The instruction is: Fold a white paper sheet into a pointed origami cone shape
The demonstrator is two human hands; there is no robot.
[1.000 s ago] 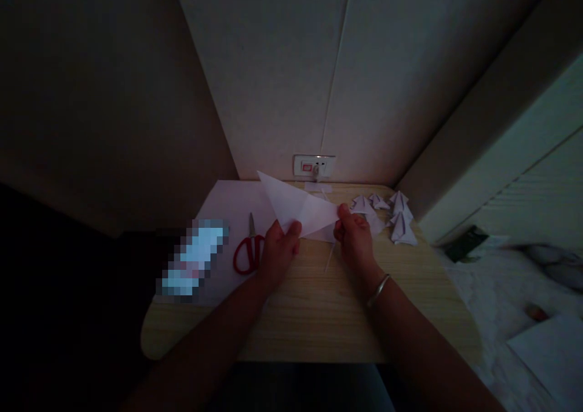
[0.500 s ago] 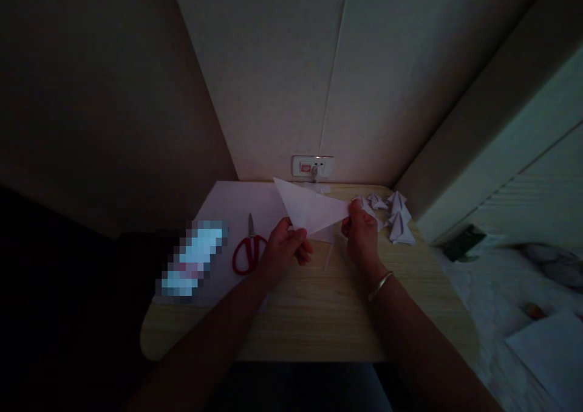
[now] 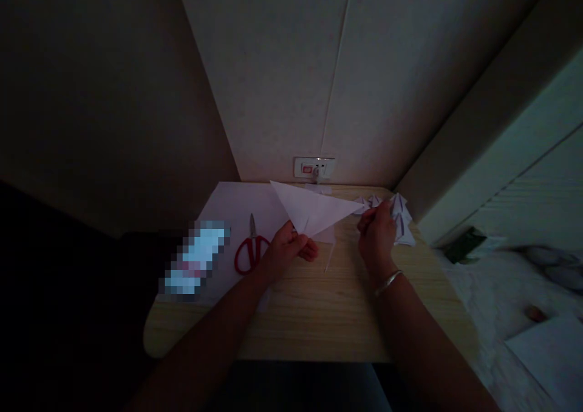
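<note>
A white sheet of paper folded into a triangle (image 3: pixel 314 211) is raised over the table, its long point aimed right. My left hand (image 3: pixel 289 251) pinches its lower edge between thumb and fingers. Just beyond the right point is my right hand (image 3: pixel 379 236), its fingers curled together with no paper seen in them. Under and left of my left hand, red-handled scissors (image 3: pixel 250 251) lie on a large white sheet (image 3: pixel 228 208). Several small folded paper pieces (image 3: pixel 403 226) sit behind and beside my right hand, which partly hides them.
A lit, blurred-out phone-like screen (image 3: pixel 195 260) lies at the left of the wooden table (image 3: pixel 319 327). A thin paper strip (image 3: pixel 330 257) lies near the middle. The wall with a socket (image 3: pixel 314 168) borders the back. Right of the table, another white sheet (image 3: pixel 551 351) lies on a pale surface.
My right hand has moved right, off the paper's point, which now shows whole. My left hand keeps its hold with little movement.
</note>
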